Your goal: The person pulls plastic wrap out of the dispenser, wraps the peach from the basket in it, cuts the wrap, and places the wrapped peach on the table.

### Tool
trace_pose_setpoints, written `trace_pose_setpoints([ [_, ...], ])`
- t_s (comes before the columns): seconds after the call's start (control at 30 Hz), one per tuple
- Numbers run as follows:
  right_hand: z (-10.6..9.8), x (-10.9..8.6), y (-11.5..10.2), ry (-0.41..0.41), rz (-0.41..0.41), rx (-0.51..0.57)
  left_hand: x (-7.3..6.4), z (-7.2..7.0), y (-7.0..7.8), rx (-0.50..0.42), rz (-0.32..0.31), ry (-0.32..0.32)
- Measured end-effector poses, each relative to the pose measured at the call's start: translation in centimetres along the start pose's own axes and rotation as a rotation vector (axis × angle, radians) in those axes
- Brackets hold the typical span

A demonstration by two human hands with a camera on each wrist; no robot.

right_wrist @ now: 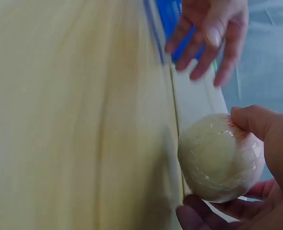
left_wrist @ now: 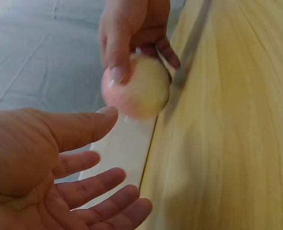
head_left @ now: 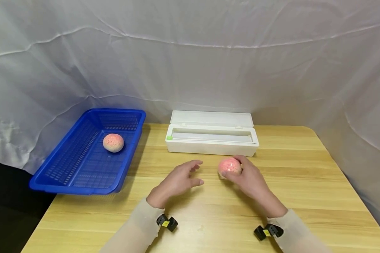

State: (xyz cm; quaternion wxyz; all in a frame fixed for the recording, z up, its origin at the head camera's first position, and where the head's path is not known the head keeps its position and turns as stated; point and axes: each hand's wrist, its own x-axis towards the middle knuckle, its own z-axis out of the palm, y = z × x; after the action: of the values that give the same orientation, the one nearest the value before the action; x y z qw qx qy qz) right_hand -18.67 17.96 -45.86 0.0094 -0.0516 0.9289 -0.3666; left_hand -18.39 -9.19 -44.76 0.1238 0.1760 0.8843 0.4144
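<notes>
Between the thumb and curled fingers of the right hand [head_left: 252, 180], one ball [head_left: 229, 165], pink above and cream below, is held; a glossy, creased clear covering is seen on it in the right wrist view. By the thumb the near side is pressed, and by the fingers the far side and underside are supported. Whether the table [head_left: 307, 179] is touched by the ball cannot be told.

To the left of the right hand, the left hand [head_left: 178, 178] is held with fingers spread and loosely bent, palm turned toward the ball. Nothing is gripped by it; the ball is placed just beyond its fingertips, apart from them.

Ahead of both hands, one long white box [head_left: 209, 146] is set crosswise, its lid [head_left: 212, 118] raised at the back; a small green piece [head_left: 169, 138] is fitted at its left end.

Left of the left hand and farther forward, one blue basket [head_left: 88, 179] is placed; a second ball [head_left: 113, 142], likewise pink and cream, is contained in it.

Behind each hand, a black device [head_left: 166, 222] is worn at the cuff of a beige sleeve [head_left: 136, 225].
</notes>
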Motion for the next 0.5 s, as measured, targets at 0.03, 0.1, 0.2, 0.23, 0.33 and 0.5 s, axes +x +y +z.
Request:
trace_pose_setpoints([
  [0.03, -0.4, -0.2, 0.6, 0.004, 0.005, -0.011, -0.1, 0.0, -0.2, 0.012, -0.001, -0.015],
  [0.1, -1.2, -0.5, 1.7, 0.015, 0.019, -0.025, -0.3, -0.1, -0.5, 0.034, -0.005, -0.039],
  [0.2, -2.5, -0.9, 3.3, 0.029, 0.059, -0.015, -0.5, -0.4, -1.0, 0.065, -0.016, -0.045],
  [0.23, -3.0, -1.0, 3.8, 0.032, 0.077, -0.008, -0.6, -0.5, -1.1, 0.073, -0.02, -0.042],
  [0.33, -4.6, -1.3, 5.4, 0.054, 0.121, -0.007, -0.7, -0.7, -1.3, 0.082, -0.029, -0.034],
  [0.5, -7.6, -1.7, 8.7, 0.089, 0.174, -0.037, -0.9, -0.9, -1.5, 0.07, -0.047, -0.034],
])
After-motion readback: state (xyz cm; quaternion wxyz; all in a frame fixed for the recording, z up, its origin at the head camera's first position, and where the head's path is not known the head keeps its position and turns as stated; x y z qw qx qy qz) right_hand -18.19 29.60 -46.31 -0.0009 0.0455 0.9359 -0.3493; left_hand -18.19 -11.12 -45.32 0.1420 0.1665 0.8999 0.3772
